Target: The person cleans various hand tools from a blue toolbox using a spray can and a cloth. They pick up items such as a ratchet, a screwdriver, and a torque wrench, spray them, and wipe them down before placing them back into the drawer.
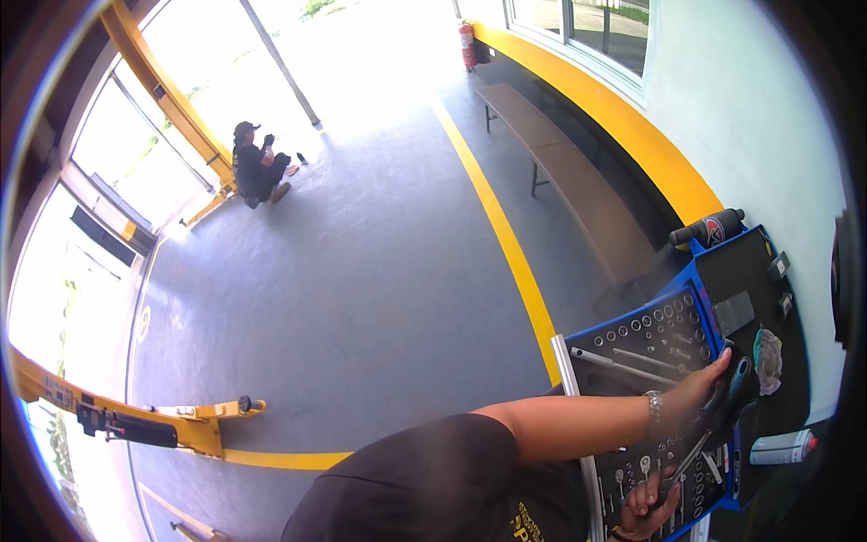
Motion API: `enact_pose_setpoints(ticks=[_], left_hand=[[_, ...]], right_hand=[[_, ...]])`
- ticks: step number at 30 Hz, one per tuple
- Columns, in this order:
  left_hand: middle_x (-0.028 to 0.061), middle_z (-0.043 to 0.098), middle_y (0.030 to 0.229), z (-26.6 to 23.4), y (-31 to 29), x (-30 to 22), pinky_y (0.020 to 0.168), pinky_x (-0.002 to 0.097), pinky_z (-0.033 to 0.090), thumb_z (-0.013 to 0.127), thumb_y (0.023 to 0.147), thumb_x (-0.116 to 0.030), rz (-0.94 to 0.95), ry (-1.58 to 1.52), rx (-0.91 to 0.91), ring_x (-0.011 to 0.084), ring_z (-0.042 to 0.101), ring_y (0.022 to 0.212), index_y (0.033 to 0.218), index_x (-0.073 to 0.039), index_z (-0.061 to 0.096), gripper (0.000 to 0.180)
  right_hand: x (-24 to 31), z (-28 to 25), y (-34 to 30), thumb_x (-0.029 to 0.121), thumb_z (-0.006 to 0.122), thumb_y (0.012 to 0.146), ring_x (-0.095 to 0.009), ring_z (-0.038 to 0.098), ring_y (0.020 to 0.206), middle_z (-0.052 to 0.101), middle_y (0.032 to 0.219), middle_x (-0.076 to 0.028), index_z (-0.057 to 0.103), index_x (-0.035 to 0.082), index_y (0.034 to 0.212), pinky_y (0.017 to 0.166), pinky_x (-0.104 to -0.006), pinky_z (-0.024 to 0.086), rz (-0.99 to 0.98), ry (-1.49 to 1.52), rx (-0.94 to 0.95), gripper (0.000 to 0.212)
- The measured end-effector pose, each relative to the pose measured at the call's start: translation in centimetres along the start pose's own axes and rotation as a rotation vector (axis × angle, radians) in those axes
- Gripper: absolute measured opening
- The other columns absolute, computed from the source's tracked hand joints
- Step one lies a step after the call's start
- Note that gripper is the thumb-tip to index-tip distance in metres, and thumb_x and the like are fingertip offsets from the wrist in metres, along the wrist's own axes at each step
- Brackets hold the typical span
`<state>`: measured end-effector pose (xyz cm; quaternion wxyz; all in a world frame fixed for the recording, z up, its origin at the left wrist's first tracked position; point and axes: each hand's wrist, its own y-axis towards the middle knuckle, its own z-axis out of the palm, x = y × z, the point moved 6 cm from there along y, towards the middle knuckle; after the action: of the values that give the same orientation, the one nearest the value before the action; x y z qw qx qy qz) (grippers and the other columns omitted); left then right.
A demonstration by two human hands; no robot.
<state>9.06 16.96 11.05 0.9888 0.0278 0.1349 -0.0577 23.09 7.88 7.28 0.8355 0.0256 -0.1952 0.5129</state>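
Note:
My left hand (694,388), with a metal watch at its wrist, reaches across a tool drawer (623,327) to its far side. Its thumb points up beside a dark object with a blue ring-like edge (741,369); the other fingers are mostly hidden, and the kind of object cannot be made out. Lower down, my right hand (645,508) has its fingers curled around a slim metal tool (692,457), whose shaft slants up toward the left hand. Sockets (641,322), long bars (623,365) and ratchets (645,463) lie in dark inserts in the drawer.
A crumpled cloth (768,361) and a black bottle-like item (709,229) lie on the cart top (736,266). A spray can (782,447) is beside it. A long bench (578,181) follows the wall. Yellow lift parts (203,425) stand left; another person (257,164) squats far off.

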Motion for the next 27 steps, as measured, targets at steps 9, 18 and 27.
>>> enact_pose_setpoints(ticks=[9,18,27], left_hand=[[0.0119,0.071,0.110,-4.9,-0.8,-0.2,0.091,0.0405,0.050,0.039,0.084,-0.084,-0.022,0.033,-0.096,0.0244,0.068,0.095,0.120,-0.011,0.065,0.086],[0.0003,0.057,0.078,-5.2,-2.1,-2.1,0.051,0.0296,0.050,0.053,0.098,-0.054,0.331,0.306,-0.431,0.0123,0.060,0.061,0.103,-0.011,0.056,0.043],[0.0032,0.060,0.081,-9.4,-2.0,-5.1,0.064,0.0338,0.050,0.062,0.096,-0.032,0.399,0.662,-0.898,0.0140,0.057,0.066,0.106,-0.002,0.058,0.031]], right_hand=[[-0.9,-4.2,0.3,0.032,0.041,0.104,-0.017,0.050,0.057,0.047,0.075,-0.005,0.052,0.002,0.126,0.050,-0.0310,0.047,-0.019,-0.017,-0.194,0.039],[-2.6,-4.1,2.0,0.034,0.045,0.104,-0.011,0.040,0.042,0.045,0.062,-0.002,0.058,0.006,0.097,0.038,-0.0217,0.033,-0.123,-0.400,-0.407,0.031],[-0.6,-1.4,4.0,0.023,0.052,0.099,-0.049,0.062,0.078,0.064,0.079,-0.029,0.053,-0.003,0.096,0.067,-0.0553,0.047,-0.305,-2.277,-0.754,0.026]])
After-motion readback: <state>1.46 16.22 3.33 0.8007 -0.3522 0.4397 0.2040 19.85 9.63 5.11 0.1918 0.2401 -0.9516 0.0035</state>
